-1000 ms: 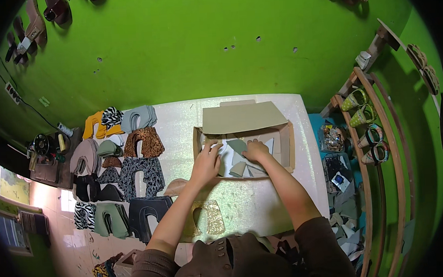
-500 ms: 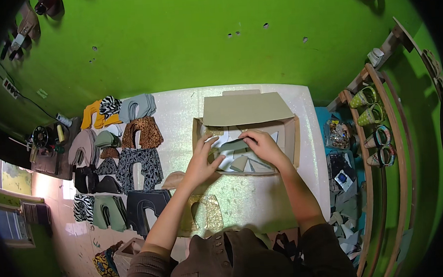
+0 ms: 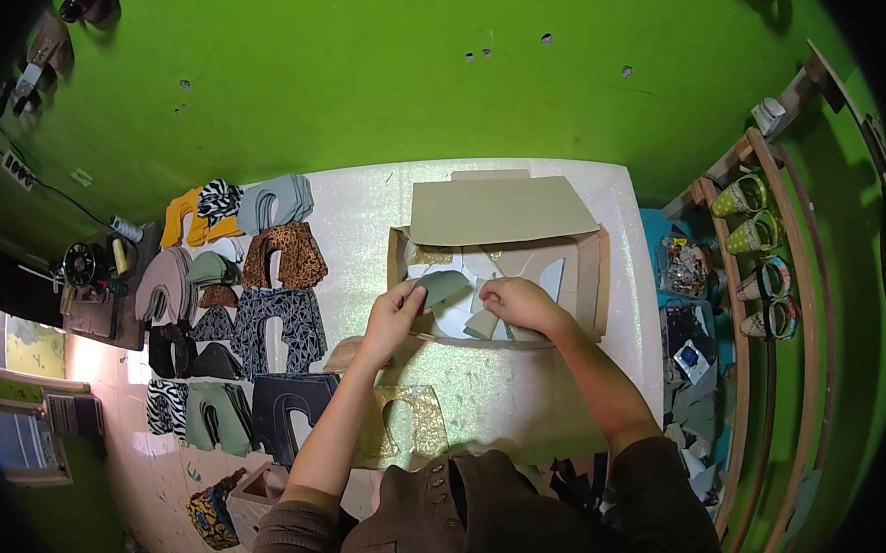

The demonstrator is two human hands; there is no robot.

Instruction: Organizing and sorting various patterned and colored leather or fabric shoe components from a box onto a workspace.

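My left hand (image 3: 393, 321) is over the near left part of an open cardboard box (image 3: 604, 283), pinching a grey-green curved cut piece (image 3: 446, 288) between thumb and fingers. Inside the box, my right hand (image 3: 521, 304) has its fingers curled together. Directly below those fingertips a small greyish cut piece (image 3: 482, 325) shows; whether they grip it is hard to make out. White cut pieces (image 3: 551, 279) and gold glitter scraps (image 3: 430, 255) lie around them in the box. The box's flap (image 3: 500, 210) is folded back on the far side.
Stacks of cut shoe pieces cover the table's left: leopard print (image 3: 280, 255), dark patterned (image 3: 278, 330), black (image 3: 287, 400) and green (image 3: 218, 416). A gold glitter piece (image 3: 425, 418) lies near me. At right stand a wooden rack (image 3: 761, 220) with shoes and a tub of scraps (image 3: 683, 269).
The grey-green piece, earlier held by my right hand with my left hand spread beside it, is now in my left hand. My right hand has moved down and its fingers have curled.
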